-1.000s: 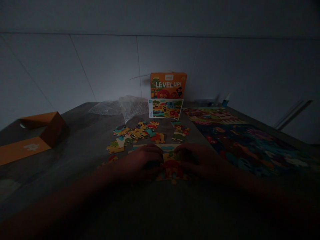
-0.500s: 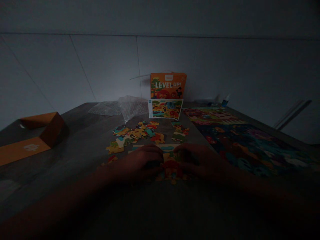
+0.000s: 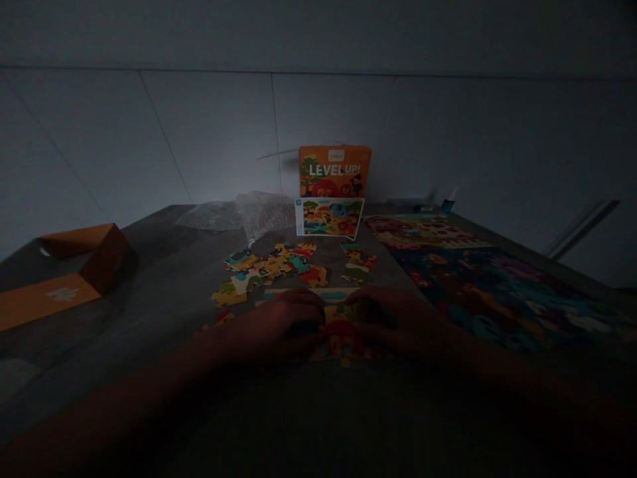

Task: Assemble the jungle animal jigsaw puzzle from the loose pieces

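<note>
The scene is very dim. My left hand [image 3: 279, 325] and my right hand [image 3: 393, 322] rest side by side on the dark table [image 3: 164, 299], fingers curled down over a small patch of joined puzzle pieces [image 3: 342, 337] with a red shape on it. Each hand grips one side of that patch, and the fingertips almost meet above it. Several loose colourful pieces [image 3: 271, 265] lie just beyond my left hand. A smaller cluster of pieces [image 3: 359, 262] lies beyond my right hand.
An orange "LEVEL UP!" box [image 3: 335, 169] stands against the wall with a picture card [image 3: 329, 217] leaning on it. A large finished puzzle [image 3: 488, 285] covers the right side. A crumpled plastic bag [image 3: 249, 212] lies behind the pieces, and an open orange box [image 3: 74, 265] sits at far left.
</note>
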{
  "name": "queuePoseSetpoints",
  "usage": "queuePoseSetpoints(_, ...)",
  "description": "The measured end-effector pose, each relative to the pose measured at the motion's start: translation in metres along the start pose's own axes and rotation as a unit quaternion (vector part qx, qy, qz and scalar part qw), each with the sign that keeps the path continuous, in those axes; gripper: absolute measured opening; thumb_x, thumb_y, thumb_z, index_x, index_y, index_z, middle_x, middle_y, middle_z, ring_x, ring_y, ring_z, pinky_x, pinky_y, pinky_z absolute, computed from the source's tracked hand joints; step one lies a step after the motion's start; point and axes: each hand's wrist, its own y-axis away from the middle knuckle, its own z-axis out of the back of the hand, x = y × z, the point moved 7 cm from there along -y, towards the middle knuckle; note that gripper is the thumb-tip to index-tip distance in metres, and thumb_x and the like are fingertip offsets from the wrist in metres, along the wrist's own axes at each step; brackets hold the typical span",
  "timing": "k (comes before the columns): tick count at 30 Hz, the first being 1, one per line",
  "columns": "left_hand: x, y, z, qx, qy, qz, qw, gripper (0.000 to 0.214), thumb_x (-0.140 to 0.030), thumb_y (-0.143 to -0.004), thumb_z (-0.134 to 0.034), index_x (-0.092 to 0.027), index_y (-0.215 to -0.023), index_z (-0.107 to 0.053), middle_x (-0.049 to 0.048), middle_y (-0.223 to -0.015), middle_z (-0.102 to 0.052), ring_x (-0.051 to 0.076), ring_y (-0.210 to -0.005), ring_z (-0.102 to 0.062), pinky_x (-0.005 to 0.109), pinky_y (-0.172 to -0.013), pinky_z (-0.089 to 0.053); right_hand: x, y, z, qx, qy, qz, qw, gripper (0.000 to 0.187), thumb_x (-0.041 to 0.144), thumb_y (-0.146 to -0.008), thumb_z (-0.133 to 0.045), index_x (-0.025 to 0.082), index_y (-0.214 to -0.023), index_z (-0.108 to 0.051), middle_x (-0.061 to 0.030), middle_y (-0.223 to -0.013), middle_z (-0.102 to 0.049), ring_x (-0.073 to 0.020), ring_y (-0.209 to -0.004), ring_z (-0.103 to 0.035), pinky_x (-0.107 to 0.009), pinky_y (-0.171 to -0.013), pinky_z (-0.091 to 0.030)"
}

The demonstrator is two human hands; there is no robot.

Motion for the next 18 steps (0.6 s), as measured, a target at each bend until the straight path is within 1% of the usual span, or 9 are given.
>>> queuePoseSetpoints(4, 0.0017, 0.0, -0.0007, -0.001, 0.0, -0.005, 1.0, 0.005, -0.018, -0.092, -0.058, -0.017, -0.093, -0.062, 0.0069, -0.105, -0.064, 0.02, -0.104, -0.058, 0.033, -0.09, -0.048, 0.0, 0.0004, -0.0004, -0.001, -0.007, 0.002, 1.0, 0.032, 0.039, -0.088, -0.064, 0.018, -0.112, -0.063, -0.0009, -0.078, -0.061, -0.0129, -0.066, -0.054, -0.024, -0.057, -0.04)
queuePoseSetpoints(8, 0.0028, -0.0003, -0.0025, 0.001, -0.004, -0.01, 1.0, 0.006, -0.019, -0.092, -0.058, -0.016, -0.094, -0.062, 0.0079, -0.104, -0.064, 0.021, -0.105, -0.057, 0.035, -0.092, -0.047, -0.0009, 0.0013, -0.001, 0.001, -0.006, -0.003, 1.0, 0.031, 0.036, -0.087, -0.065, 0.018, -0.113, -0.063, -0.001, -0.078, -0.061, -0.0129, -0.066, -0.054, -0.024, -0.058, -0.04)
queuePoseSetpoints(15, 0.0011, -0.0001, -0.0015, 0.005, -0.004, -0.004, 1.0, 0.006, -0.018, -0.092, -0.058, -0.017, -0.094, -0.062, 0.0076, -0.105, -0.064, 0.021, -0.104, -0.058, 0.034, -0.091, -0.048, 0.001, 0.0003, 0.0005, -0.004, -0.011, 0.005, 1.0, 0.03, 0.037, -0.087, -0.066, 0.019, -0.111, -0.064, -0.0008, -0.079, -0.062, -0.0124, -0.067, -0.053, -0.023, -0.058, -0.039)
queuePoseSetpoints(18, 0.001, -0.0002, -0.0007, 0.003, 0.0, -0.002, 1.0, 0.006, -0.018, -0.091, -0.059, -0.017, -0.095, -0.063, 0.0077, -0.106, -0.065, 0.021, -0.106, -0.058, 0.035, -0.093, -0.048, 0.0019, 0.0003, 0.0009, -0.001, -0.017, -0.002, 1.0, 0.031, 0.039, -0.088, -0.065, 0.019, -0.111, -0.064, -0.0014, -0.08, -0.063, -0.0127, -0.067, -0.054, -0.024, -0.058, -0.04)
